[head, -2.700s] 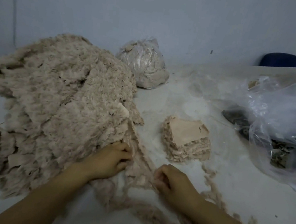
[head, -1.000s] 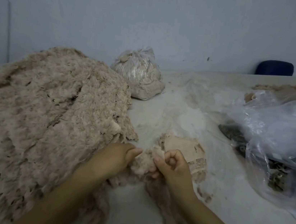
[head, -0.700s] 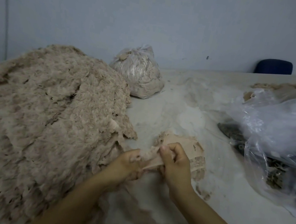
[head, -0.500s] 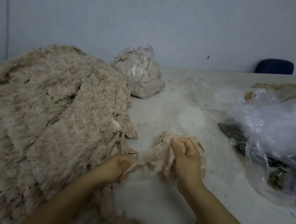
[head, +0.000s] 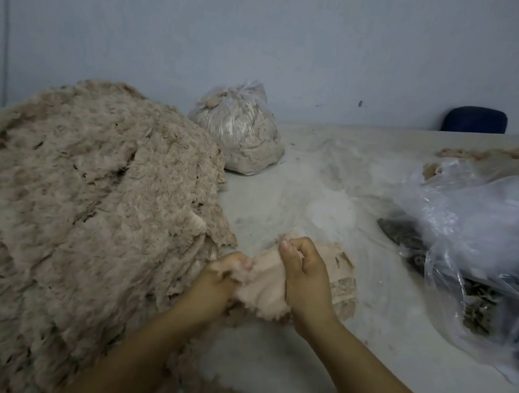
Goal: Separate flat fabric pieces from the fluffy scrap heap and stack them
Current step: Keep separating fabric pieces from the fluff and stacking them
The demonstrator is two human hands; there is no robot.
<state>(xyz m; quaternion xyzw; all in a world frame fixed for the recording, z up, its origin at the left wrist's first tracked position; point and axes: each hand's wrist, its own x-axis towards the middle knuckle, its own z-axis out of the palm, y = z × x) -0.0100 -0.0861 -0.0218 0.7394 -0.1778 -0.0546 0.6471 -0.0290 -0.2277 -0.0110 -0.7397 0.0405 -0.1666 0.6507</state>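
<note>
Now pinched between left grip [head: 224, 277] and right grip [head: 304, 274], just above the stack [head: 344, 283] beside the scrap heap [head: 86, 200]: flat fabric piece [head: 265, 282]. Best pulled taut, shaken free of fluff, then laid squarely on top.

I see the scrap heap [head: 78, 205] in mottled beige-brown, with paler pinkish flat patches showing through. Right of the heap, the fabric piece [head: 265, 282] is a plain pale peach-pink, and the stack [head: 344, 278] just beyond it is the same pink with speckled tan edges. Behind the heap, a clear bag [head: 238, 131] shows beige filling. Far right of the heap, the translucent whitish plastic [head: 486, 219] covers dark olive-black material. The wall [head: 273, 33] reads blue-grey.
</note>
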